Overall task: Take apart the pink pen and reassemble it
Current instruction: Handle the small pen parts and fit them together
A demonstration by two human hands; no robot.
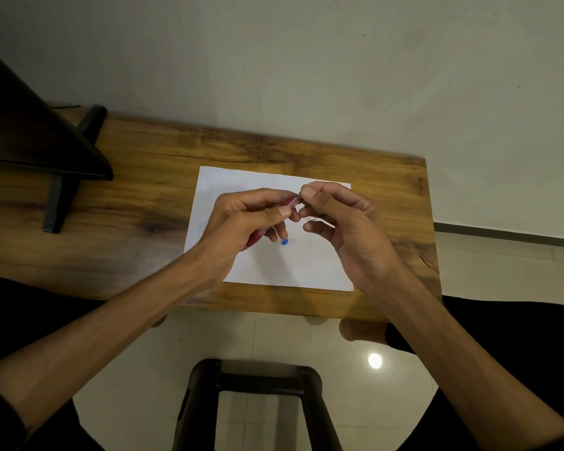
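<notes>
Wooden table (144, 177) against a pale wall, white paper (274, 265) beneath both hands. Left hand (241, 222) clamped around pink pen (290, 200); right hand (342, 219) pinching pen's end. Small blue piece (285, 242) just below left fingers, on paper.

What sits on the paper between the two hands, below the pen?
A small blue piece lies on the white paper, between the left hand and right hand, in the head view.

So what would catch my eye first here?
Two bare hands meet over a white sheet of paper on a wooden table: the left hand holds the pink pen, the right hand pinches its tip. A small blue piece lies on the paper below them.
</notes>
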